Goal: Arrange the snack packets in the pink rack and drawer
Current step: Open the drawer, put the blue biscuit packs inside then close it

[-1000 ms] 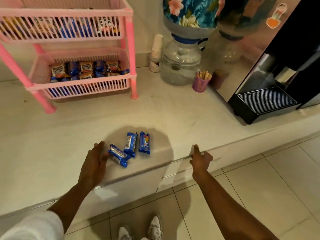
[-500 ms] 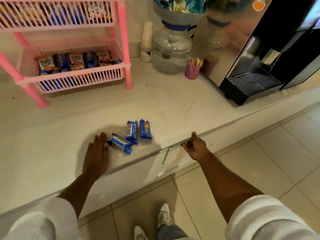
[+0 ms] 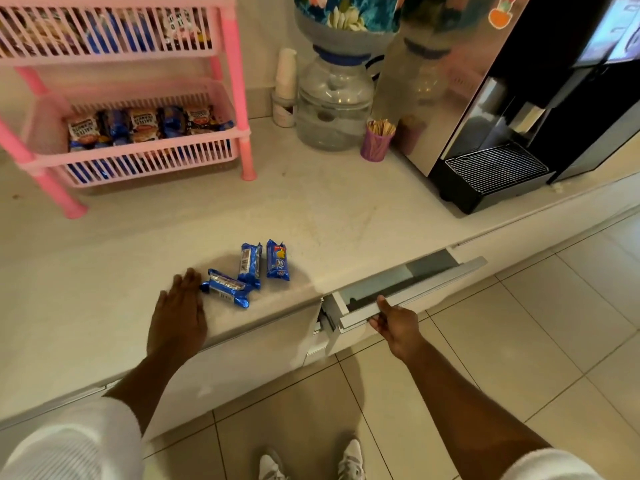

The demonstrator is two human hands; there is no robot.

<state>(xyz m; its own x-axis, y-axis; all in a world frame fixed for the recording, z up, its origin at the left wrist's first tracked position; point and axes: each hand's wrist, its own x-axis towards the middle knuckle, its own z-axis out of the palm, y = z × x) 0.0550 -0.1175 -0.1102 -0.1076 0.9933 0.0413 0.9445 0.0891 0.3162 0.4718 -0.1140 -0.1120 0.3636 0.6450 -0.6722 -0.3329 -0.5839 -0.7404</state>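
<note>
Warm, fairly dim indoor light is falling from above, casting a soft shadow on the table (image 3: 311, 209) around the blue packets (image 3: 249, 271). The pink rack (image 3: 228, 81) behind them is blurring softly. Straight edges are bowing toward the corners, and the coffee machine (image 3: 519, 133) is glinting.

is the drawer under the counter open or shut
Partly open: the drawer front stands out from the counter, a gap shows inside, and the right hand grips it.
</note>
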